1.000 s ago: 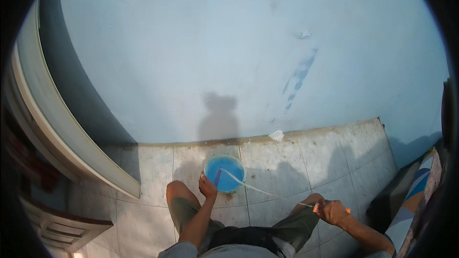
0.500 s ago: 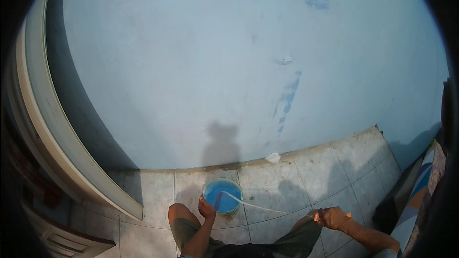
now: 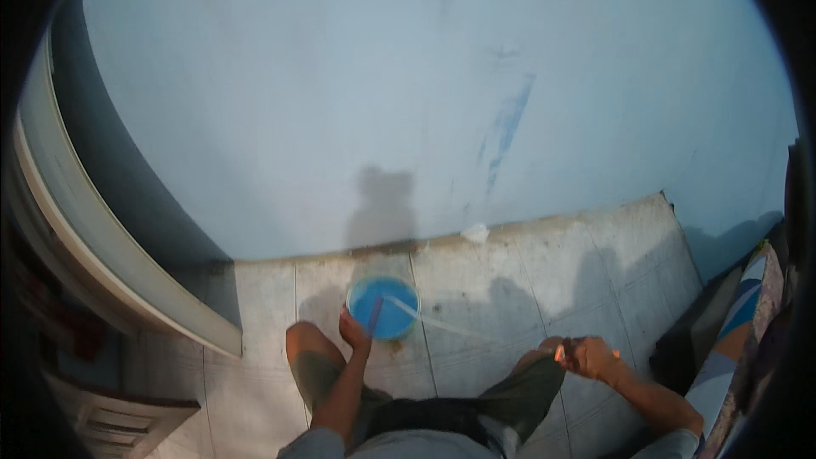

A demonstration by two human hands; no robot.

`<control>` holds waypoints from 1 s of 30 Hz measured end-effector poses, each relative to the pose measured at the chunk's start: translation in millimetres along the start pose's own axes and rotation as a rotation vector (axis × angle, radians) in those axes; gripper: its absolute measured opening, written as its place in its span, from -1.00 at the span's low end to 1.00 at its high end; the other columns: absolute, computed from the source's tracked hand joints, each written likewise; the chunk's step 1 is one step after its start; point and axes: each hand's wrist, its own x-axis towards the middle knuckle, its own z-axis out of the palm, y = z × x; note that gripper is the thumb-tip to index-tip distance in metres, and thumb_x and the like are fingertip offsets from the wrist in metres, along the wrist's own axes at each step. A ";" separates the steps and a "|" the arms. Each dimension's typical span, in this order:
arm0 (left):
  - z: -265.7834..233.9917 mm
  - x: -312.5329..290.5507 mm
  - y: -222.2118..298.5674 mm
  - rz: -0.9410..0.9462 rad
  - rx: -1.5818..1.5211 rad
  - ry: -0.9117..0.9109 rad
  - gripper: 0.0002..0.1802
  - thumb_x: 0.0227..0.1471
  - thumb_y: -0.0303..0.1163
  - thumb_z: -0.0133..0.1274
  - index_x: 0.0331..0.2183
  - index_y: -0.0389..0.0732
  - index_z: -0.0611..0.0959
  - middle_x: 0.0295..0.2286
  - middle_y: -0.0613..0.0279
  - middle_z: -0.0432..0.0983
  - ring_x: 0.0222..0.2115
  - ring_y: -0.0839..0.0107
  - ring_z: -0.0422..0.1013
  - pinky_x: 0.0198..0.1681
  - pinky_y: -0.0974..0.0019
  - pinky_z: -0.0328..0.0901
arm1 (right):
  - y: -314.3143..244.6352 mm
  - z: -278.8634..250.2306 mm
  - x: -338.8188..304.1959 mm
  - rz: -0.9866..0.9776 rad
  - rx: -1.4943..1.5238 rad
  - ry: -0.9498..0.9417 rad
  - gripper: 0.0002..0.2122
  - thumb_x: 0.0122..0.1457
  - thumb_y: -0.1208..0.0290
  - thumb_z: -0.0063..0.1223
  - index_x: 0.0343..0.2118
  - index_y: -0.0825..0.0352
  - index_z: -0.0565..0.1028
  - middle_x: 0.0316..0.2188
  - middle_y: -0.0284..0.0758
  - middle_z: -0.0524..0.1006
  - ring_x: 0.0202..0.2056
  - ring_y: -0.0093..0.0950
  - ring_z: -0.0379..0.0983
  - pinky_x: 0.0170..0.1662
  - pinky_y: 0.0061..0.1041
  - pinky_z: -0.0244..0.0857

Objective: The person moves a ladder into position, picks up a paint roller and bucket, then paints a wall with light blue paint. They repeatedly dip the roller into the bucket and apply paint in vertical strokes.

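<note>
A round bucket [image 3: 352, 287] of blue paint stands on the floor tiles before me, near the wall. My left hand [image 3: 354, 330] is closed on its near left rim. Off to the right, my right hand [image 3: 589, 357] is wrapped around the orange handle [image 3: 559, 354] of a paint roller. The roller's long pale rod [image 3: 442, 321] stretches left from that hand and bends over the bucket. Its narrow purplish roller end [image 3: 375, 314] lies over or in the paint; how deep it sits I cannot tell. Motion blurs the picture.
Ahead rises a pale blue wall [image 3: 297, 119] with a darker blue streak [image 3: 508, 132]. A small white scrap [image 3: 476, 233] lies at its foot. Door-like panels [image 3: 102, 229] curve along the left. A multicoloured patterned item [image 3: 731, 340] leans at right. My bent knees flank the bucket.
My view has tilted down, so the wall, bucket and floor appear higher and slightly left. Both hands keep their holds. The roller end still lies at the bucket.
</note>
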 end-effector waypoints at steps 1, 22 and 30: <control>1.1 -4.8 9.3 0.048 0.127 -0.027 -0.50 0.09 -0.11 -0.42 -0.27 -0.20 0.55 -0.35 0.09 0.51 -0.33 0.18 0.42 -0.21 0.21 0.26 | 6.1 7.4 -1.7 -0.002 -0.010 0.039 -0.67 0.02 0.17 -0.07 -0.32 0.38 0.45 -0.55 -0.20 0.49 -0.49 -0.20 0.43 -0.45 -0.31 0.31; 13.5 -6.8 -10.4 0.005 -0.020 -0.074 -0.51 0.13 -0.19 -0.44 -0.22 -0.28 0.51 -0.34 0.08 0.47 -0.31 0.23 0.39 -0.22 0.25 0.25 | 41.5 84.6 -28.5 0.172 0.230 0.179 -0.75 -0.10 0.38 0.09 -0.43 0.36 0.28 -0.72 -0.26 0.41 -0.66 -0.31 0.40 -0.58 -0.42 0.27; 3.9 -6.3 -4.1 0.032 0.086 -0.039 -0.40 0.12 -0.01 -0.47 -0.32 -0.28 0.54 -0.42 0.04 0.48 -0.40 0.16 0.39 -0.30 0.19 0.25 | -16.6 46.9 32.3 0.249 0.654 0.552 -0.66 -0.01 0.25 0.07 -0.34 0.43 0.29 -0.69 -0.18 0.42 -0.64 -0.34 0.42 -0.57 -0.42 0.26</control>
